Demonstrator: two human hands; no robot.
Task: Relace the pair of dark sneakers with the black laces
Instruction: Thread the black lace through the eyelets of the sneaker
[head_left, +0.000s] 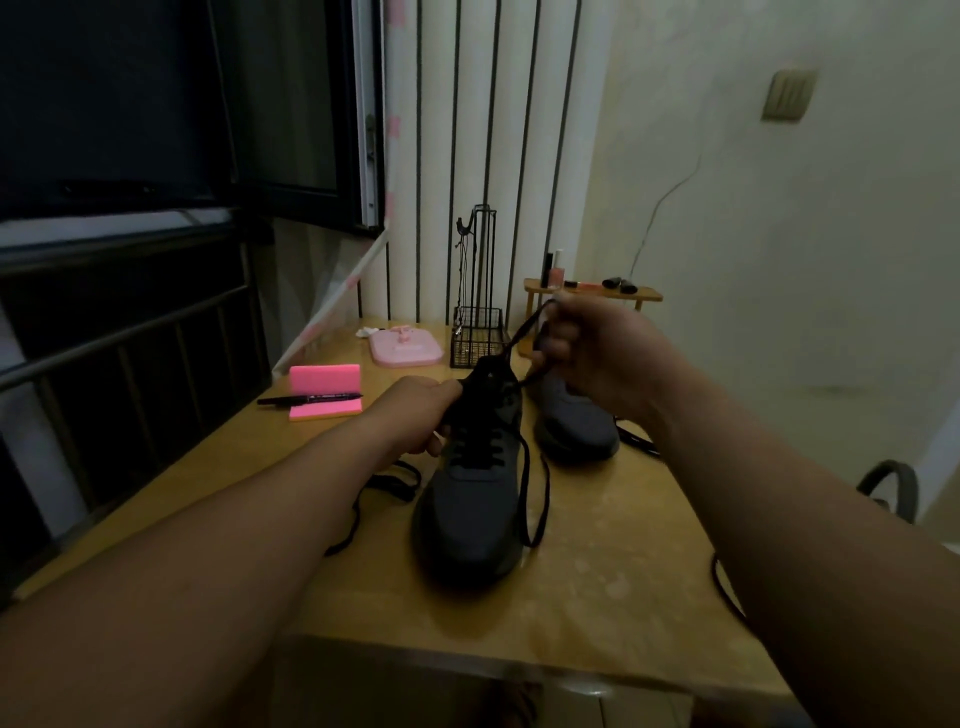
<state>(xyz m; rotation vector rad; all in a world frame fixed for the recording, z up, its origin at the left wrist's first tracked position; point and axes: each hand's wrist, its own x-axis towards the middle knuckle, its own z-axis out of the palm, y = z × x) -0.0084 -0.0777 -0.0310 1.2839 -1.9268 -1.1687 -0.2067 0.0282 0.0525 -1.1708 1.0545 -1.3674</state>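
Sneaker (470, 499), near one: sitting on the table (623, 571), toe pointing to 6 o'clock. My left hand (421, 415) is gripping its upper at 9 o'clock; my right hand (587, 358) is pinching the black lace (522, 332), holding it taut toward 1 o'clock. Second sneaker (576, 421) is lying at 1 o'clock, pink notepad (324, 392) at 10.

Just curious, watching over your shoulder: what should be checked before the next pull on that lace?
1. Left hand grips the near sneaker to steady it: ok.
2. Right hand pinches the lace: ok.
3. Lace runs taut from sneaker up to the right hand: ok.
4. Lace crossings over the lower eyelets in place: ok.
5. Top eyelets threaded: cannot tell, too dark.
6. Far sneaker laced: cannot tell.
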